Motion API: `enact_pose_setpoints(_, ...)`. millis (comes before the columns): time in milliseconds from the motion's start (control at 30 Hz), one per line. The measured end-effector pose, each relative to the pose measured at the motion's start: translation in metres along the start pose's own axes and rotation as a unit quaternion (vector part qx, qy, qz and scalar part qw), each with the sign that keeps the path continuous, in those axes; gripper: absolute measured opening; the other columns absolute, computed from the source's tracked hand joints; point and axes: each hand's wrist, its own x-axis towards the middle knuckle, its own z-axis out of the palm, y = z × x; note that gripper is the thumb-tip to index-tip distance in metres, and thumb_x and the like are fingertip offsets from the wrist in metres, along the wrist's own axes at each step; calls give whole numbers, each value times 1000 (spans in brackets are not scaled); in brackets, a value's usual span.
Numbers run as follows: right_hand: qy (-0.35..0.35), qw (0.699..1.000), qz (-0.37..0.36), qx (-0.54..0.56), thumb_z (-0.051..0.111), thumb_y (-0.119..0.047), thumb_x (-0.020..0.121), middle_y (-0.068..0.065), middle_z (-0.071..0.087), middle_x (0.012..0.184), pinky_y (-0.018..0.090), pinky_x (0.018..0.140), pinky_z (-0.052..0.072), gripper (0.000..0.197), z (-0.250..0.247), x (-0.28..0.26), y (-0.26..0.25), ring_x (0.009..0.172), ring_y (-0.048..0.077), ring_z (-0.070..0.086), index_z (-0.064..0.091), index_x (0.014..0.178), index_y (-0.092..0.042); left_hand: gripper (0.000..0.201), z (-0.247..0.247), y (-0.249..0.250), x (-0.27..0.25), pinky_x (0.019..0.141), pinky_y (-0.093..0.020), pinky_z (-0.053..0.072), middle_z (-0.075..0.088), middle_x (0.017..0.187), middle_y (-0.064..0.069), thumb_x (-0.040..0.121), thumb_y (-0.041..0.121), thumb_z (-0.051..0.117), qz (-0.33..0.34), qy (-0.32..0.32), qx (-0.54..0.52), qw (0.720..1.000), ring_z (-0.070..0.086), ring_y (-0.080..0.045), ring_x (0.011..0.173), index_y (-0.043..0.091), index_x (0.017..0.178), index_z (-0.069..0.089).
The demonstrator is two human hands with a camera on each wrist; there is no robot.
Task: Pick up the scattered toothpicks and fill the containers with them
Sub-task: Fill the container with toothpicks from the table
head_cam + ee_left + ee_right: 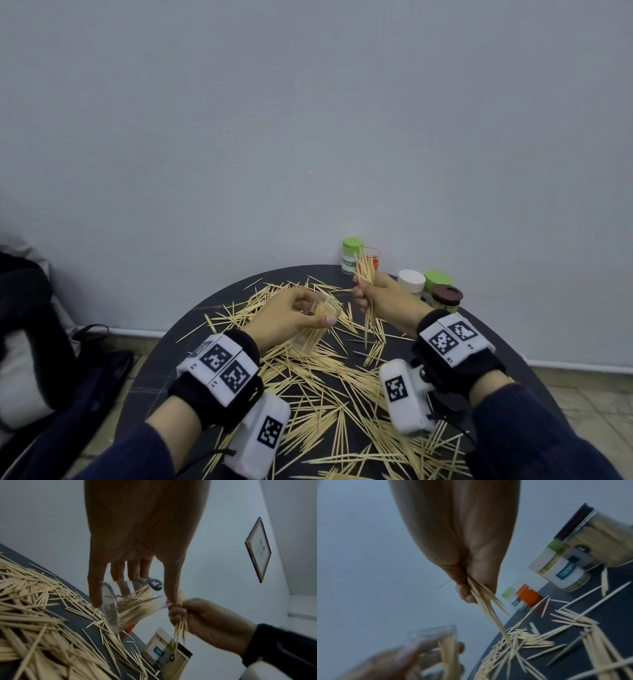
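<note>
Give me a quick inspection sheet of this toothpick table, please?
Surface: dark round table, strewn with loose toothpicks.
Job's things: clear container, partly filled; capped jars at the far edge.
Clutter: dark bag left of the table.
Grippers: left hand holds the clear container; right hand grips a toothpick bundle.
Cables: thin black lead near the right wrist.
Surroundings: plain wall; framed picture.

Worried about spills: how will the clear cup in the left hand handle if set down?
Likely light: the left hand holds the cup easily. Probably tippy, resting on loose toothpicks. Its toothpicks could slide out; it is open.
</note>
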Motion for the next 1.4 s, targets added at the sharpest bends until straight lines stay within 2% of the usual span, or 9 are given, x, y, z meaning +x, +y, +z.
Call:
enact_pose_setpoints(267, 89, 969, -125, 193, 24, -3, 102, -2, 39, 68, 14, 53, 37, 24, 17, 2, -29, 45, 0, 39, 41, 90, -16, 44, 8, 3, -4, 76, -23, 53, 63, 110, 0, 78, 23, 72, -6, -46, -12, 999, 60, -13, 99, 16, 119, 58)
enact_pose_setpoints(367, 66, 964, -120, 227, 23, -3, 102, -1, 39, 69, 15, 53, 38, 20, 31, 3, -29, 45, 0, 40, 40, 99, -13, 40, 7, 7, -7, 66, -21, 53, 64, 113, -5, 80, 25, 72, 1, -48, -39, 998, 63, -14, 94, 17, 117, 59)
enact_pose_setpoints(467, 40, 969, -100, 223, 24, -4, 102, 0, 40, 69, 19, 58, 36, 21, 41, 0, -27, 53, 6, 41, 41, 94, -14, 36, 3, 9, -9, 66, -23, 54, 63, 113, -9, 79, 23, 71, 9, -37, -77, 996, 63, -14, 89, 15, 112, 59)
enact_pose_setpoints(600, 31, 970, -90, 226, 28, -7, 101, 0, 45, 70, 19, 60, 47, 17, 49, -6, -25, 66, 11, 50, 42, 95, -15, 23, -2, 8, -9, 59, -19, 52, 64, 112, -12, 81, 19, 69, 25, -35, -112, 993, 64, -12, 86, 14, 102, 60)
enact_pose_setpoints(700, 35, 972, -86, 218, 33, -9, 101, 1, 57, 74, 25, 73, 51, 16, 52, -9, -23, 77, 12, 59, 46, 96, -16, 20, -4, 9, -9, 60, -17, 51, 66, 106, -8, 81, 20, 69, 33, -34, -136, 990, 65, -12, 86, 15, 98, 60)
enact_pose_setpoints(867, -7, 965, -72, 252, 34, -9, 100, 6, 67, 81, 21, 65, 56, 15, 56, -16, -21, 72, 14, 66, 48, 95, -10, 58, -6, 7, -7, 75, -26, 52, 66, 115, -2, 64, 37, 73, 40, -17, -143, 989, 64, -15, 104, 21, 117, 58)
enact_pose_setpoints(1033, -27, 974, -79, 213, 36, -12, 99, -1, 72, 80, 22, 70, 56, 18, 52, -17, -20, 74, 12, 69, 52, 92, -11, 48, -6, 7, -7, 72, -24, 48, 65, 116, 0, 76, 29, 72, 37, -4, -115, 993, 60, -13, 107, 17, 121, 57)
enact_pose_setpoints(1167, -24, 979, -78, 189, 34, -18, 100, 6, 69, 95, 31, 82, 52, 22, 49, -16, -19, 84, 17, 67, 54, 91, -11, 41, -5, 8, -8, 76, -30, 52, 67, 112, -1, 78, 27, 71, 36, -11, -106, 994, 62, -14, 104, 18, 117, 60)
enact_pose_setpoints(1400, 19, 995, -72, 67, 35, -19, 100, -1, 62, 90, 23, 82, 40, 29, 48, -15, -14, 89, 10, 55, 56, 80, -18, 44, -8, 9, -8, 69, -25, 50, 64, 115, 2, 75, 30, 72, 46, -1, -120, 992, 60, -13, 104, 18, 116, 60)
